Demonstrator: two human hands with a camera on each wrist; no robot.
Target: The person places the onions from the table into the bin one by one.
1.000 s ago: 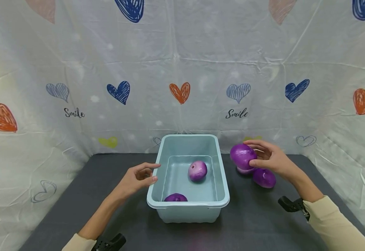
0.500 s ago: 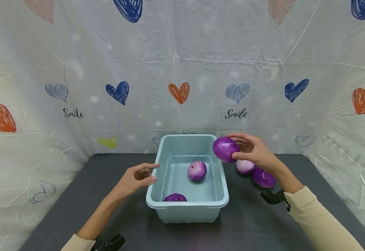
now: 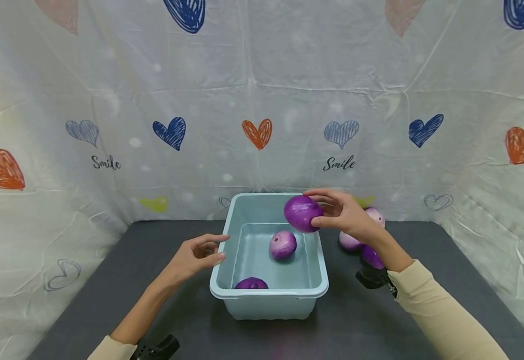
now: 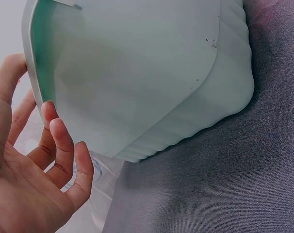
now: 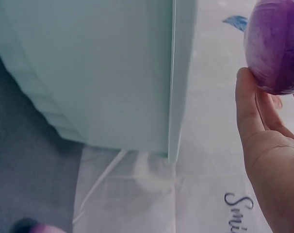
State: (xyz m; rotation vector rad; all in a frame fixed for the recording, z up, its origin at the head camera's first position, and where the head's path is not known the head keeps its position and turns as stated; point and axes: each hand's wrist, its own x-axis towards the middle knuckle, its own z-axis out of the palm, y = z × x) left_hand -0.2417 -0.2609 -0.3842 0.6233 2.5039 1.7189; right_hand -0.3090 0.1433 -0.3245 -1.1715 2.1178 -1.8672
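My right hand (image 3: 340, 215) holds a glossy purple onion (image 3: 304, 214) between thumb and fingers, over the right rim of a pale blue-green plastic bin (image 3: 268, 295). In the right wrist view that onion (image 5: 273, 48) sits at the fingertips, partly cut off by the frame edge. Inside the bin, a lighter purple onion (image 3: 283, 245) lies on the floor. A darker onion (image 3: 251, 283) sits near the front wall, its lower part hidden. My left hand (image 3: 200, 255) touches the left rim with thumb and index fingertips; its other fingers bend loosely beside the bin's wall (image 4: 137, 73).
To the right of the bin, a pale purple onion (image 3: 349, 242), a dark purple onion (image 3: 372, 257) and another pale one (image 3: 376, 216) are partly hidden by my right arm. The dark table (image 3: 162, 305) ends at a white curtain (image 3: 262, 170) printed with hearts.
My right hand has carried the purple onion leftward from the onions on the table to above the bin. The pale onion at the back right now shows. My left hand stays at the rim.
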